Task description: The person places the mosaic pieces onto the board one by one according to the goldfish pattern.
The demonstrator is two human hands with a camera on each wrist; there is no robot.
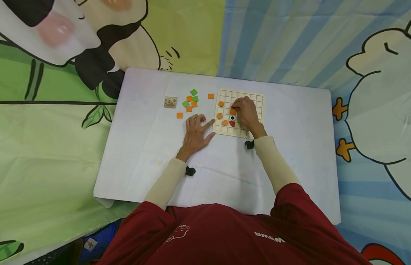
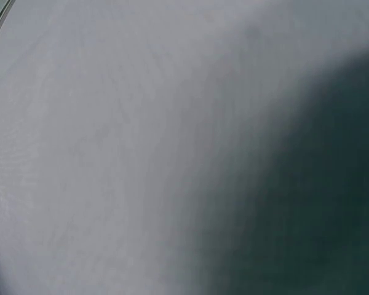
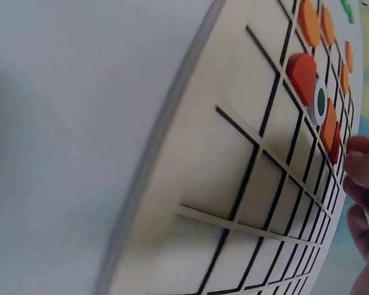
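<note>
A cream grid board (image 1: 259, 105) lies on the white table. Over its middle, my right hand (image 1: 246, 111) pinches a red piece (image 3: 336, 142) at its fingertips, beside an orange square (image 1: 232, 111). Below that square, a white ring piece with a dark centre (image 1: 232, 118) and a red quarter-round piece (image 1: 232, 124) occupy cells. Several orange round pieces (image 1: 221, 104) sit on the board's left side. My left hand (image 1: 195, 134) rests by the board's left edge, its index finger and thumb stretched toward it. The left wrist view shows only blurred tabletop and a dark shape.
Left of the board lie loose orange squares (image 1: 210, 96) and green squares (image 1: 193, 91). Farther left is a small patterned square (image 1: 170, 102), its details too small to read. The white table (image 1: 298, 154) has printed cloth around it.
</note>
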